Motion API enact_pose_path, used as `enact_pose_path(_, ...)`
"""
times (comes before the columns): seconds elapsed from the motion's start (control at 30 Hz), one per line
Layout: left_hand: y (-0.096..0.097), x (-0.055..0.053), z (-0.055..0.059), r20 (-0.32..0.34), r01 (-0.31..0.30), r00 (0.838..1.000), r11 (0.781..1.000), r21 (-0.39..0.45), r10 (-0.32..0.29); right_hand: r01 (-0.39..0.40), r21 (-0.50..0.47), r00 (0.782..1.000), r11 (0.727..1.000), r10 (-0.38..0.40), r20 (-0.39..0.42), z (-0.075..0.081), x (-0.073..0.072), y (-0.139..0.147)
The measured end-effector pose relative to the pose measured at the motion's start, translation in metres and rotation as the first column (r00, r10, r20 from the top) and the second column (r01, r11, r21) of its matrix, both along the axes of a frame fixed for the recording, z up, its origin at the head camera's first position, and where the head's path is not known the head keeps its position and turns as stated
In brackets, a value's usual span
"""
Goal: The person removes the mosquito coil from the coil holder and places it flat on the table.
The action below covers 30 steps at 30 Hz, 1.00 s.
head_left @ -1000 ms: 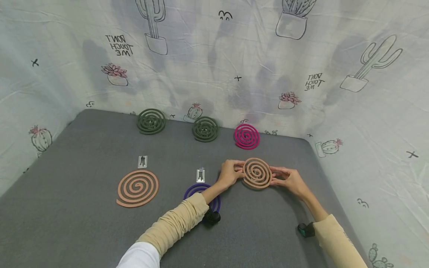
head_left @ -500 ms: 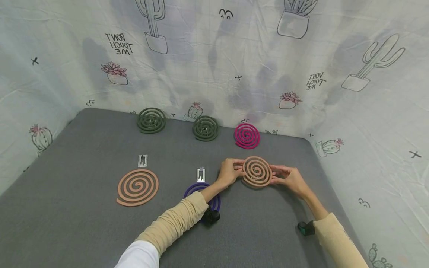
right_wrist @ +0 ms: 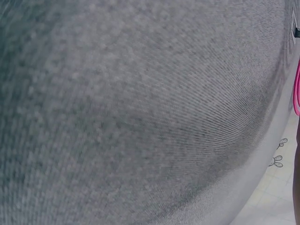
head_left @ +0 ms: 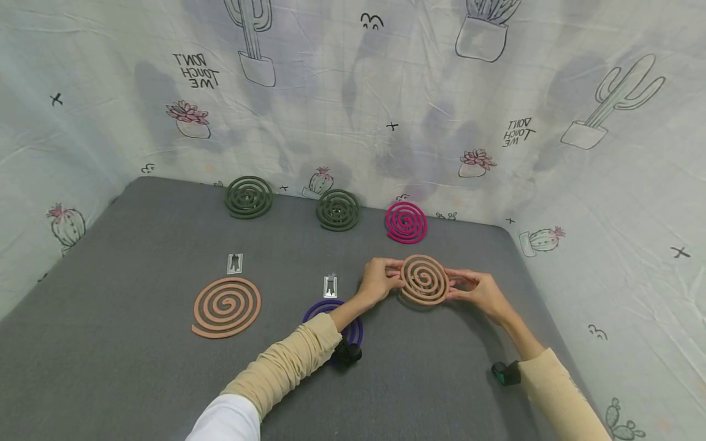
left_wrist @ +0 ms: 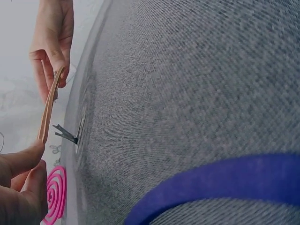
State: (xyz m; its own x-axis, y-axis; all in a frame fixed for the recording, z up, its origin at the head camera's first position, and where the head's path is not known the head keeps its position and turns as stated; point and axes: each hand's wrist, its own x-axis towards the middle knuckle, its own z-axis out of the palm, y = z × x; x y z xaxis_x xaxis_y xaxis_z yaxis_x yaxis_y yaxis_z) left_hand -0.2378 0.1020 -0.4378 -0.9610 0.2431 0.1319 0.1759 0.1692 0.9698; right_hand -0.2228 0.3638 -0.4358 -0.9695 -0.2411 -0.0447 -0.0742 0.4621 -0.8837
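Head view: tan mosquito coil (head_left: 425, 280) held off the grey table (head_left: 138, 367), right of middle, directly between the two hands. Left hand (head_left: 380, 283) pinches its left rim, right hand (head_left: 480, 295) pinches its right rim; hands apart, coil bridging the gap. Pink mosquito coil (head_left: 406, 222) just beyond it on the far side. Two dark green coils farther left along the far edge: one far left (head_left: 248, 197), one far middle (head_left: 338, 210). Near left, second tan coil (head_left: 227, 304) flat on table, small metal stand (head_left: 234, 263) just beyond it. Purple coil (head_left: 331, 304) partly hidden under the left forearm, another metal stand (head_left: 330, 286) just past it. Cactus-print cloth (head_left: 342, 92) behind and to the sides.

Left wrist view: held coil seen edge-on, thumb and fingers of both hands at opposite ends, clear of the table. Third metal stand (left_wrist: 68, 135), forked prong raised, on the table near the coil. Pink coil near the left hand in this view, part of the purple one close to the camera.

Right wrist view: mostly table; slivers of pink coil and a stand at the picture's right edge. Cannot tell the right hand's grip from here.
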Motion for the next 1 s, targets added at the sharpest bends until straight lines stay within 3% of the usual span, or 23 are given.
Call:
enact_pose_path(0.4, -0.007, -0.001, -0.001, 0.022, 0.077, 0.997, 0.997, 0.018, -0.077, -0.025, -0.064, 0.997, 0.998, 0.029, 0.072, 0.009, 0.008, 0.003)
enact_pose_path(0.73, -0.011, 0.0, 0.0, 0.003, 0.144, 0.989, 0.984, -0.108, -0.145, -0.034, -0.098, 0.996, 0.995, 0.042, 0.083, 0.012, 0.013, 0.002)
enact_pose_path(1.0, -0.012, 0.004, 0.004, 0.001, 0.172, 0.985, 0.978, -0.116, -0.173, -0.034, -0.118, 0.996, 0.992, 0.044, 0.08, 0.01, 0.018, 0.002)
